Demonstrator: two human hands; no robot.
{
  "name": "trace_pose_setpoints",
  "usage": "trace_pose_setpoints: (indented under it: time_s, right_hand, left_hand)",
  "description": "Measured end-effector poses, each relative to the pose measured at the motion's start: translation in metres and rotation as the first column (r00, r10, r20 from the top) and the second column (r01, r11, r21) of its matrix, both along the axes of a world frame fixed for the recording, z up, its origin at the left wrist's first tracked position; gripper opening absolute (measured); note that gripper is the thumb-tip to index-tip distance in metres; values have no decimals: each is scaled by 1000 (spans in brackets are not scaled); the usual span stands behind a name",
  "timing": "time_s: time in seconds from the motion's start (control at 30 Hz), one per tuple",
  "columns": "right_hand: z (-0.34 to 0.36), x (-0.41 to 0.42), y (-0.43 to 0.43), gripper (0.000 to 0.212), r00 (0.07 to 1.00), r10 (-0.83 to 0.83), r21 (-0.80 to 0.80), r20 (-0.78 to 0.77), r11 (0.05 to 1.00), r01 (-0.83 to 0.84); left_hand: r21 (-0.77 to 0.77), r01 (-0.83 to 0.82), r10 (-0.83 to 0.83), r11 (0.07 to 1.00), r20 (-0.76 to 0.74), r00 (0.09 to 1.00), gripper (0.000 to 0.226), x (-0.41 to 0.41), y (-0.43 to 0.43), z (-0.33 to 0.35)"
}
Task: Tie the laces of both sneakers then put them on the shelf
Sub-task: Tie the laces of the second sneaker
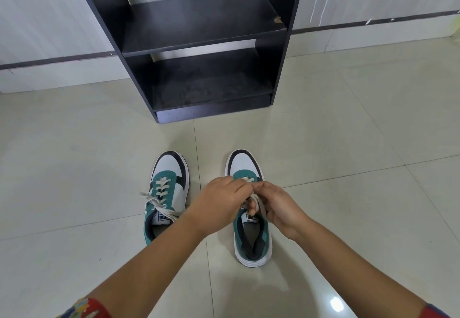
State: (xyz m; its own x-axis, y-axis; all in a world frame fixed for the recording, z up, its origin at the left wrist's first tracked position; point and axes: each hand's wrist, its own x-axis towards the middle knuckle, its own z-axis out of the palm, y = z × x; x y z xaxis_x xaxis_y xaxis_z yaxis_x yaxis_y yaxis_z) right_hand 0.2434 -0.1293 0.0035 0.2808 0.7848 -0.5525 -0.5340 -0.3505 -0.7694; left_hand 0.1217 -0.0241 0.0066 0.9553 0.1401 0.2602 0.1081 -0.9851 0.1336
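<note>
On the tiled floor (74, 168) before the black shelf (199, 31), both hands, left (219, 205) and right (278, 208), apparently pinch the right sneaker's (251, 238) lace (260, 208); the left sneaker (165, 193) sits just beside, tied.

sneakers (166, 193) side by side on floor (74, 168) | shelf (204, 43) behind

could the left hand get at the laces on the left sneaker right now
Probably yes. The left sneaker sits uncovered on the floor beside the left hand, its laces exposed. But that hand is busy with the right sneaker's laces and must let go first.
</note>
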Motion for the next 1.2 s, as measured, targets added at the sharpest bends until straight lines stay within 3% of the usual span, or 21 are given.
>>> trace_pose_setpoints:
  time_s: [0.07,0.1,0.17,0.23,0.27,0.33,0.37,0.4,0.47,0.57,0.73,0.93,1.03,1.13,1.2]
  right_hand:
    - [2,-3,-1,24,999,-31,-1,36,1000,31]
    - [3,-5,-1,31,995,-20,-3,101,1000,20]
    - [6,-8,-2,43,971,7,-4,240,1000,-6]
    - [4,-8,-5,48,893,17,16,449,999,-27]
    - [1,-7,-8,47,799,19,25,601,999,-42]
    - [-7,0,-15,43,493,0,16,870,999,-28]
    - [-9,3,-18,45,362,-32,31,931,999,10]
    - [-8,5,-22,48,311,-60,51,949,998,37]
    - [-6,4,-28,44,334,-25,29,942,1000,-8]
    - [-3,-10,-32,37,454,99,-44,885,991,-128]
    - [1,-13,-30,15,563,11,-29,826,999,23]
    - [9,-6,-27,14,831,-130,4,541,988,151]
    - [8,-2,-29,18,904,-200,-67,379,968,242]
    - [-1,0,-34,20,917,-308,-161,253,921,354]
    - [-7,2,-38,14,907,-389,-210,159,884,417]
  left_hand:
    - [-253,-171,150,952,-100,984,15,2,-7,8]
    - [-431,-290,231,854,-186,955,14,4,-10,10]
    - [-682,-469,292,561,-367,883,16,9,-8,13]
    - [-806,-542,260,238,-484,835,24,13,0,15]
    - [-826,-557,241,88,-525,816,28,14,2,17]
    - [-821,-547,222,-161,-570,791,29,13,4,17]
    - [-817,-520,227,-250,-572,788,28,11,4,17]
    - [-814,-491,241,-311,-568,787,27,10,3,16]
    - [-813,-461,270,-356,-561,782,28,8,1,13]
    - [-815,-451,269,-364,-556,787,28,7,-4,12]
    - [-834,-458,295,-306,-541,788,25,5,-5,11]
    - [-857,-403,368,-320,-505,781,20,0,-11,8]
    - [-834,-320,448,-449,-520,727,18,-7,-9,3]
    - [-759,-207,496,-617,-579,647,11,-15,-5,-6]
    - [-728,-163,515,-666,-607,605,6,-22,-3,-13]
